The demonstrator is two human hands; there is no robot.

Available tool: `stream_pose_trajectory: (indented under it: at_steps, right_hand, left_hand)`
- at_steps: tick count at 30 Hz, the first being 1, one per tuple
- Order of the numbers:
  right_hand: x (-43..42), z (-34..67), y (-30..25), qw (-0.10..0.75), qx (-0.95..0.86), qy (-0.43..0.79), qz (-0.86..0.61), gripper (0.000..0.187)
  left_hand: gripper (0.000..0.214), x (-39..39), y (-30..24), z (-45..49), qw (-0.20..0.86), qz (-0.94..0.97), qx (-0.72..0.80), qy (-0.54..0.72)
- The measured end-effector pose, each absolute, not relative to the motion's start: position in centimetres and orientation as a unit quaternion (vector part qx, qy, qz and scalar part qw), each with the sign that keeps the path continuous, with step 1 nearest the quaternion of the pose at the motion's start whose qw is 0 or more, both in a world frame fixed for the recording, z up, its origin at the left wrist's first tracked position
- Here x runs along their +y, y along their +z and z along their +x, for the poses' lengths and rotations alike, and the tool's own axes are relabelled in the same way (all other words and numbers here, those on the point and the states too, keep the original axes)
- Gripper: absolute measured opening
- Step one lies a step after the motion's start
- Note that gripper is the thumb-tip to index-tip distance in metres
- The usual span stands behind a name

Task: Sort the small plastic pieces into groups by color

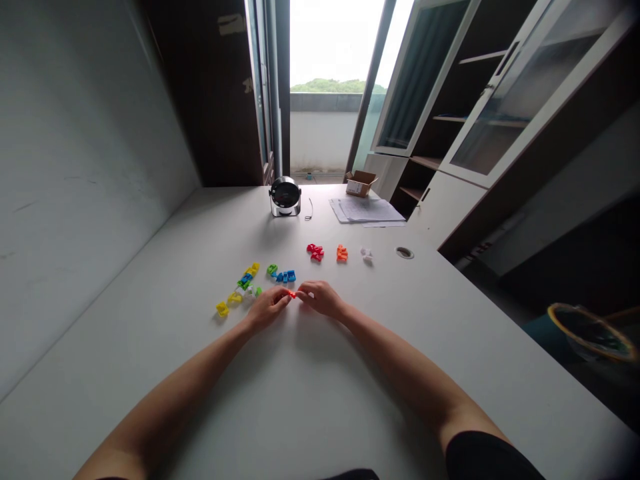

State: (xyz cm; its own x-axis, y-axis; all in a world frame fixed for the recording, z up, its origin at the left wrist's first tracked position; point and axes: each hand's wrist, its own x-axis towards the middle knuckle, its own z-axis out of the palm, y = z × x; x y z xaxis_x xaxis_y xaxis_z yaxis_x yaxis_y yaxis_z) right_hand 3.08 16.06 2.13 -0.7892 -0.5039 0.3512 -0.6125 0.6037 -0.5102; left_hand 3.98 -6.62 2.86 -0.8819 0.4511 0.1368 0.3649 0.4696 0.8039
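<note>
My left hand [269,307] and my right hand [321,298] meet at the middle of the white table [350,387], fingertips pinched together on a small orange-red plastic piece [292,293]. Just beyond my left hand lie several loose small pieces: yellow ones [223,309], a blue and green cluster [246,281], and blue ones [285,276]. Farther back sit a red pile [315,252], an orange pile [342,253] and a white pile [367,255], each apart from the others.
A small round desk fan [285,196] stands at the table's far end, with a stack of papers [367,210] and a small cardboard box [361,183] to its right. A cable hole [405,253] is near the right edge. An open cabinet [450,127] stands at right.
</note>
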Motion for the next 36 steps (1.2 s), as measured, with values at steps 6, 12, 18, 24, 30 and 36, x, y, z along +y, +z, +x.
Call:
stream_pose_trajectory:
  at_steps: [6, 12, 18, 24, 30, 36]
  right_hand:
    - [15.9, 3.4, 2.5, 0.081, -0.886, 0.328, 0.318, 0.027]
    - [15.7, 3.9, 3.0, 0.083, -0.874, 0.365, 0.310, 0.022]
    - [15.7, 3.7, 2.8, 0.098, -0.868, 0.365, 0.323, 0.012]
    - [16.5, 3.1, 2.4, 0.150, -0.895, 0.307, 0.286, 0.008]
    - [19.8, 0.8, 1.4, 0.222, -0.940, 0.250, 0.060, 0.009]
    - [23.5, -1.1, 0.7, 0.199, -0.954, 0.212, -0.069, 0.017]
  left_hand:
    - [0.034, -6.6, 3.2, 4.1, 0.042, 0.235, 0.865, 0.442]
    - [0.036, -6.8, 3.5, 3.9, 0.054, 0.226, 0.863, 0.449]
    - [0.039, -6.8, 3.4, 3.8, 0.066, 0.222, 0.857, 0.460]
    - [0.037, -6.8, 3.0, 3.8, 0.049, 0.213, 0.853, 0.474]
    - [0.028, -7.2, 3.0, 4.0, -0.003, 0.228, 0.876, 0.426]
    - [0.024, -7.4, 3.4, 4.4, -0.065, 0.248, 0.893, 0.371]
